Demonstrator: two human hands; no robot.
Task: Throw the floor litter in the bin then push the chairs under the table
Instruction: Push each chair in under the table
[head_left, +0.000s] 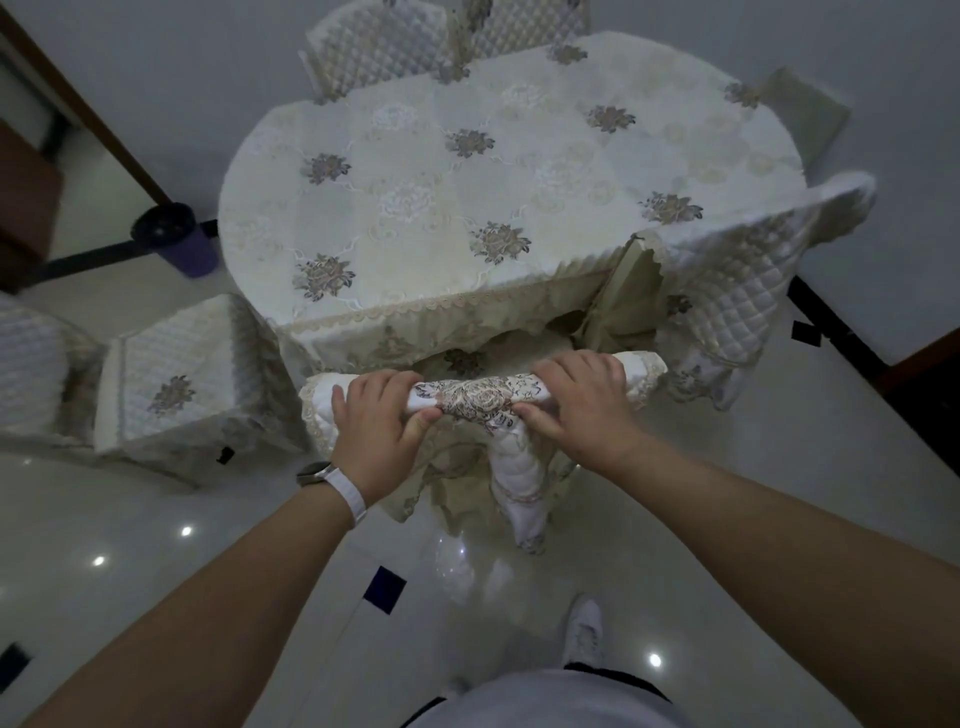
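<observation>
The cloth-covered chair back (467, 402) is gripped along its top by the left hand (376, 421) and the right hand (576, 400), at the near edge of the table (519, 156). The hanging tablecloth (395, 332) could be snagged and dragged if pushed against.

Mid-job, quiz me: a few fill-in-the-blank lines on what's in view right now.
The left hand and right hand grip the top of a covered ____.
The white-strapped watch is on the ____ wrist.
The purple bin stands on the ____, left of the table.
Missing: chair; left; floor.
</observation>
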